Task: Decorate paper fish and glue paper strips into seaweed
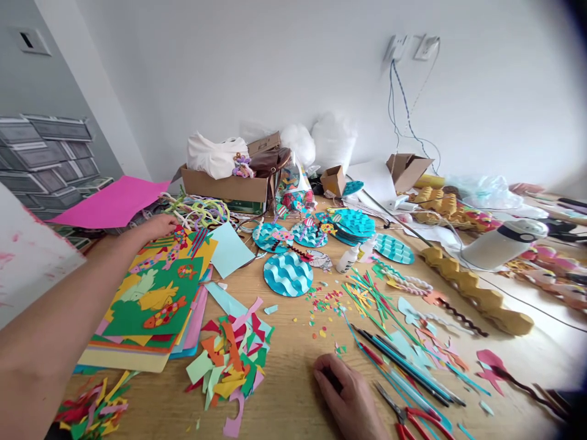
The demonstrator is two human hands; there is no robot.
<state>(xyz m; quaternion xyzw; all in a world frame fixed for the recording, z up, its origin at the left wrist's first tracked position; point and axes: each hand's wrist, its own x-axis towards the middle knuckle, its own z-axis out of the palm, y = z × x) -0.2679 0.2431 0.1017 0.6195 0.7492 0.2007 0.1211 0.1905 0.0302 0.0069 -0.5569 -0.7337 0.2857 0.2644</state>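
My left hand [161, 226] reaches to the far edge of a stack of coloured paper [123, 360], beside small decorated paper fish [177, 244]; its fingers are bent down and whatever they hold is too small to make out. On the stack's green sheet [190, 275] lie more paper fish, some plain, some dotted. My right hand [342, 388] rests on the wooden table with fingers curled, left of red-handled pliers [403, 412] and several pens [408, 363]. Nothing shows between its fingers, though their inner side is hidden. A blue wavy paper disc [288, 275] lies further back.
Paper scraps [233, 354] lie between the hands. White glue bottles [348, 258], blue discs [353, 225] and thin paper strips [367, 293] are mid-table. A cardboard box [224, 186] stands behind; an egg-carton strip [477, 293] and a white flask [504, 244] are right.
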